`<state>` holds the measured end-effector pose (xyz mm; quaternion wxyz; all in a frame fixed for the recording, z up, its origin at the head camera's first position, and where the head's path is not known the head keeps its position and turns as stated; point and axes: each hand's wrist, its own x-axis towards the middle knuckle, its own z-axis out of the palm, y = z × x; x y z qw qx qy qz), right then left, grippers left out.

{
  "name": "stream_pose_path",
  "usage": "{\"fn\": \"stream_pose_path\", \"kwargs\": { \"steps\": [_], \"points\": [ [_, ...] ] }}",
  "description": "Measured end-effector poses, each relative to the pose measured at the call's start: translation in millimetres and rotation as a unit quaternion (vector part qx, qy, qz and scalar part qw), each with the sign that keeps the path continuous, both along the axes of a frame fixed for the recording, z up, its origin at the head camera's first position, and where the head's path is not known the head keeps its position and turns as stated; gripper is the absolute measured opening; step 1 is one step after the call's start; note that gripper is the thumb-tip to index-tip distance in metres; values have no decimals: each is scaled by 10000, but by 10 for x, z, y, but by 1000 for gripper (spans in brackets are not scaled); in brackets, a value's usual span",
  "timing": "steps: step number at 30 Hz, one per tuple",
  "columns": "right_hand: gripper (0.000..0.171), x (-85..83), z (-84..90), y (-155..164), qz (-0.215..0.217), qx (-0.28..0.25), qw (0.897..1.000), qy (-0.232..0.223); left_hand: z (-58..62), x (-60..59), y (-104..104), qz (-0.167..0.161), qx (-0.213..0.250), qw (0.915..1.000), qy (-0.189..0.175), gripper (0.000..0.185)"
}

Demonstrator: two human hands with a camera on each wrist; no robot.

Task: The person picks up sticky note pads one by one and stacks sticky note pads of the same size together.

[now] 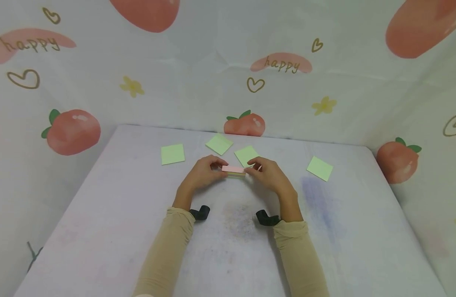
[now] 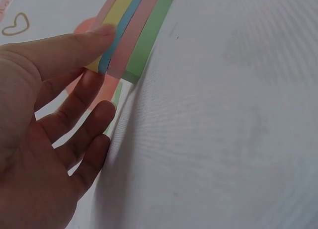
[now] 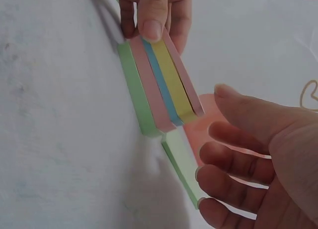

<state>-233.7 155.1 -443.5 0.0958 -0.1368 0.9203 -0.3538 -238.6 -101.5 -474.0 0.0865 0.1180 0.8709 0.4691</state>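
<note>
Several sticky note pads in pink, yellow, blue and green form a stack [image 1: 233, 169] at the middle of the table. My left hand [image 1: 204, 173] pinches the stack's left end, its thumb lying across the layered side in the left wrist view. Green is the lowest layer and pink the top one. Beside the other end is my right hand [image 3: 263, 154], fingers loosely bent and holding nothing; a small gap separates it from the stack in the right wrist view. Just behind the right hand lies a light green pad [image 1: 245, 155], partly covered by its fingers in the head view.
More light green pads lie on the table [image 1: 228, 255]: one at the back left [image 1: 173, 154], one at the back middle [image 1: 219, 144], one to the right [image 1: 320, 168]. A fruit-patterned cloth [image 1: 198, 66] hangs behind. Black wrist mounts [image 1: 200, 213] jut inward from both sleeves.
</note>
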Motion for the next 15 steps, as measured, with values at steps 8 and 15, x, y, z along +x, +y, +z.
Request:
{"fn": "stream_pose_path", "kwargs": {
  "steps": [8, 15],
  "points": [
    [41, -111, 68, 108, -28, 189, 9998, 89, 18, 2, 7, 57, 24, 10000, -19, 36],
    [43, -217, 108, 167, 134, 428, 9988, 207, 62, -17, 29, 37, 45, 9999, -103, 39]
  ]
}}
